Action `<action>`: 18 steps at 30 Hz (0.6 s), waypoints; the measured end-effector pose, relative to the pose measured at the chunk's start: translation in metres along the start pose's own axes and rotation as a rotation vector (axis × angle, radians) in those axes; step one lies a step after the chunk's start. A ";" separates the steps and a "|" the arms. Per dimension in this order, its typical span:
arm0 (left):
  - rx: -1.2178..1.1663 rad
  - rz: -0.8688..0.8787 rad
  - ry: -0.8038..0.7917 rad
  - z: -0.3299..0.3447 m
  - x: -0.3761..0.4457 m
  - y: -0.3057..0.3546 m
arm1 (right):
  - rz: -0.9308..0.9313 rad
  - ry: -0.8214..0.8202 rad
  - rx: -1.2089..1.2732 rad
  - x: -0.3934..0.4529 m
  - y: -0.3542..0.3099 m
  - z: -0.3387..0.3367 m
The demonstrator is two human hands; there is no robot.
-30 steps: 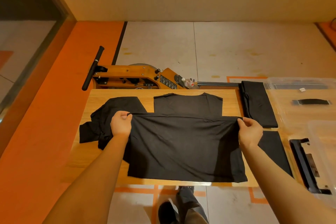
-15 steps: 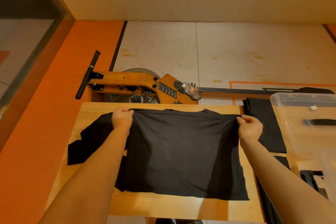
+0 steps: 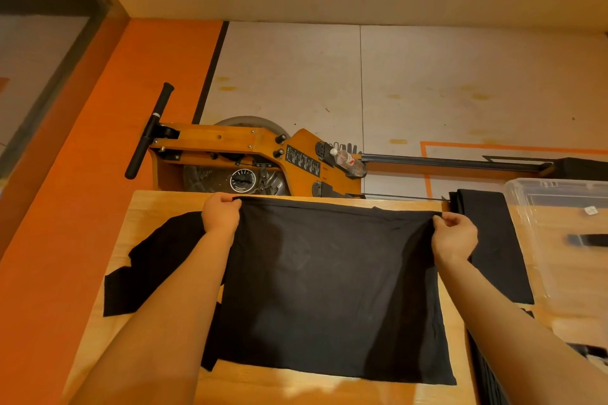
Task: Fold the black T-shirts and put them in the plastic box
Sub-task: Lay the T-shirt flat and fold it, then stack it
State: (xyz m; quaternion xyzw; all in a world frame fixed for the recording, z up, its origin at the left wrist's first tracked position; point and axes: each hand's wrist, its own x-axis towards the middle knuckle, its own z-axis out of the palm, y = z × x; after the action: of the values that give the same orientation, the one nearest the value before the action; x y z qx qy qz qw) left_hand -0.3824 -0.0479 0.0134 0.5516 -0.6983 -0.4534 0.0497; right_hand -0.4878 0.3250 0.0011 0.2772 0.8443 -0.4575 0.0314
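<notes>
I have a black T-shirt (image 3: 329, 289) spread across the wooden table (image 3: 158, 204), doubled over so that its upper edge runs along the far side of the tabletop. My left hand (image 3: 221, 212) pinches the upper left corner of that edge with curled fingers and thumb, and my right hand (image 3: 455, 235) pinches the upper right corner the same way, so the cloth is drawn fairly taut between them. The lower edge of the shirt lies flat close to the near side of the table, and one sleeve (image 3: 154, 268) sticks out to the left, lying flat on the wood beneath my left forearm. Just to the right of my right hand lies a folded black T-shirt (image 3: 493, 240) on the table, and beside that, further right, stands the clear plastic box (image 3: 559, 194), whose contents I cannot make out beyond a small white label and a dark strip. Another dark folded piece (image 3: 487, 368) shows at the lower right, partly hidden by my right forearm. Behind the table, on the floor, sits a wooden rowing machine (image 3: 250, 154) with a black handle (image 3: 149, 131), and a plastic water bottle (image 3: 347, 161) rests in its holder.
</notes>
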 end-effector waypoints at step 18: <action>0.086 -0.027 0.045 0.011 0.001 -0.008 | -0.072 0.002 -0.034 0.012 -0.013 0.009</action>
State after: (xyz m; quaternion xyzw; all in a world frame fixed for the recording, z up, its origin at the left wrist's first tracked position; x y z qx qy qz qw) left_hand -0.3838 -0.0421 0.0008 0.5726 -0.7084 -0.4111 0.0358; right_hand -0.5057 0.3178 0.0020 0.2465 0.8615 -0.4434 0.0187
